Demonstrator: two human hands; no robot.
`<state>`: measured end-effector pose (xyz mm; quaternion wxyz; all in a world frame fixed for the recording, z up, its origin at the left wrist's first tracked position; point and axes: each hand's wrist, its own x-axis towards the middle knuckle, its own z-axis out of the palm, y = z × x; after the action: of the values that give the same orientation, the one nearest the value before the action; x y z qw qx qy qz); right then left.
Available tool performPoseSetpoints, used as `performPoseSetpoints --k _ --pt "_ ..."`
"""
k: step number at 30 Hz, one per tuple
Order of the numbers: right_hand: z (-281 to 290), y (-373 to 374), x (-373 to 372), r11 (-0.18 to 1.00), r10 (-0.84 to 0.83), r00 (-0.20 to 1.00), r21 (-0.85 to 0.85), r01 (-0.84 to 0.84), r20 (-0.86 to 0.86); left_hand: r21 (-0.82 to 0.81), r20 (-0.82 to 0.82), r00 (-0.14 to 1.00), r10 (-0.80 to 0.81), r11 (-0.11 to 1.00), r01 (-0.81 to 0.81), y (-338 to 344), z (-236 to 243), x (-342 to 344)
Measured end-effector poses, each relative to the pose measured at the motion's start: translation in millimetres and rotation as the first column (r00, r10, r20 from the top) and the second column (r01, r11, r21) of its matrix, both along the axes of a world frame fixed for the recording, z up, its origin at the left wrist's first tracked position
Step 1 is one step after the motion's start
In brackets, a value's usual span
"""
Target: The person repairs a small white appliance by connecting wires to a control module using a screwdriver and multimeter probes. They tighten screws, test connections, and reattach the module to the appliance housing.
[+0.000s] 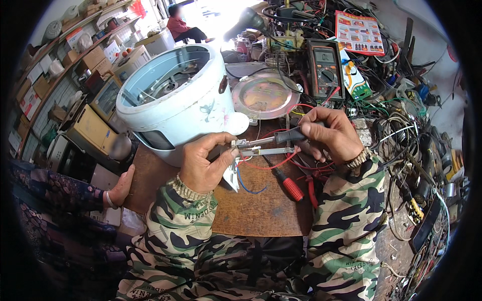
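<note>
My left hand [203, 163] pinches a small metal bracket [261, 151], a narrow strip with wires attached. A black-handled screwdriver [289, 135] lies in the closed fingers of my right hand [329, 131]. Its shaft points left, and its tip is at the bracket beside my left fingertips; whether it sits in a screw I cannot tell. A red wire [268, 167] loops below the bracket, and a blue wire [247, 188] hangs near a white piece [231, 176] under my left hand. On the table below lie a red-handled screwdriver [292, 188] and red-handled pliers [312, 192].
A light-blue cooker body [183, 108] stands open-topped at the left of the wooden table [251, 215]. Behind my hands are a round metal plate [266, 96] and a multimeter [325, 70]. Tangled cables [401, 130] crowd the right. Another person's hand [121, 186] rests at the left edge.
</note>
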<state>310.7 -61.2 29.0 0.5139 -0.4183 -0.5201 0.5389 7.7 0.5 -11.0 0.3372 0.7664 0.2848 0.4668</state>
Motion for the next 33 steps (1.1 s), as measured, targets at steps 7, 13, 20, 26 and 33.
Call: performPoseSetpoints --k 7,13,20,26,33 --pt "10.3 -6.0 -11.7 0.997 -0.079 0.997 -0.007 0.079 0.012 -0.062 0.023 0.999 -0.03 0.998 0.031 -1.5 2.3 3.1" --pt "4.5 1.0 -6.6 0.999 -0.044 0.999 -0.015 0.044 0.012 -0.056 0.02 1.0 -0.02 0.998 0.021 -1.1 0.6 -0.7" --pt "2.1 -0.2 -4.1 0.999 0.006 1.0 0.042 -0.006 -0.006 -0.073 -0.002 0.999 -0.032 0.997 0.031 -2.7 3.0 1.5" --pt "-4.1 5.0 -2.8 0.997 0.016 1.0 0.072 -0.014 -0.026 -0.032 0.059 0.998 -0.015 0.999 0.016 -7.0 5.3 8.4" --pt "-0.3 2.0 -6.3 0.992 -0.009 0.998 0.128 0.001 0.06 -0.005 -0.093 0.996 0.018 1.0 -0.019 -9.1 9.5 6.9"
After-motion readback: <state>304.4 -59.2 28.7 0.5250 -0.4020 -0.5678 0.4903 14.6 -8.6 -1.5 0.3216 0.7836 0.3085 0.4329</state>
